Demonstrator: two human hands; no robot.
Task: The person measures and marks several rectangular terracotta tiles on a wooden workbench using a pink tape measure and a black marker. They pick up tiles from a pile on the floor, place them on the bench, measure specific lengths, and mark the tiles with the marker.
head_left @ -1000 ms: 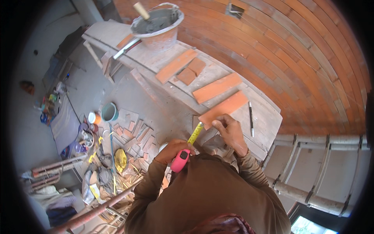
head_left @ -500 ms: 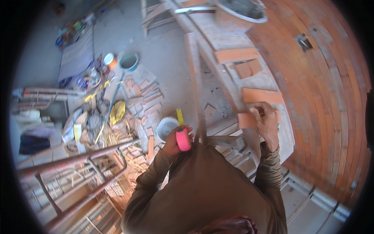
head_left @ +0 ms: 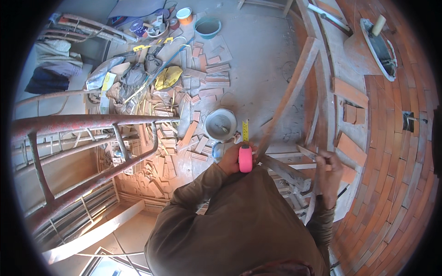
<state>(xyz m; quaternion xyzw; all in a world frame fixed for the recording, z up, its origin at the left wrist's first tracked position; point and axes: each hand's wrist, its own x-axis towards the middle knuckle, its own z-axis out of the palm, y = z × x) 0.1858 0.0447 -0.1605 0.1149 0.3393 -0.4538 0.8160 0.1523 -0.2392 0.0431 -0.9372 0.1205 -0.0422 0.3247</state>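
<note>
My left hand (head_left: 230, 160) is closed around a pink tape measure (head_left: 245, 159) in front of my chest. A short length of its yellow blade (head_left: 246, 130) sticks out away from me. To the right, my right hand (head_left: 329, 180) is raised with its fingers curled together, slightly blurred. Whatever its fingertips hold, if anything, is too small to make out. Just beyond that hand, cut pieces of orange brick tile lie on a plank (head_left: 340, 102); the nearest tile piece (head_left: 351, 149) is close to the fingers.
A mortar tub (head_left: 348, 54) stands on the plank's far end, beside the brick-tiled wall (head_left: 391, 179). A slanting wooden post (head_left: 290, 94) rises before me. On the floor are a grey bucket (head_left: 220, 125) and scattered tile pieces (head_left: 216, 76). Red metal scaffolding (head_left: 87, 124) crosses the left.
The view has turned, so floor and plank appear shifted. My right hand has come away from the tile piece it was at. The tape measure stays in my left hand.
</note>
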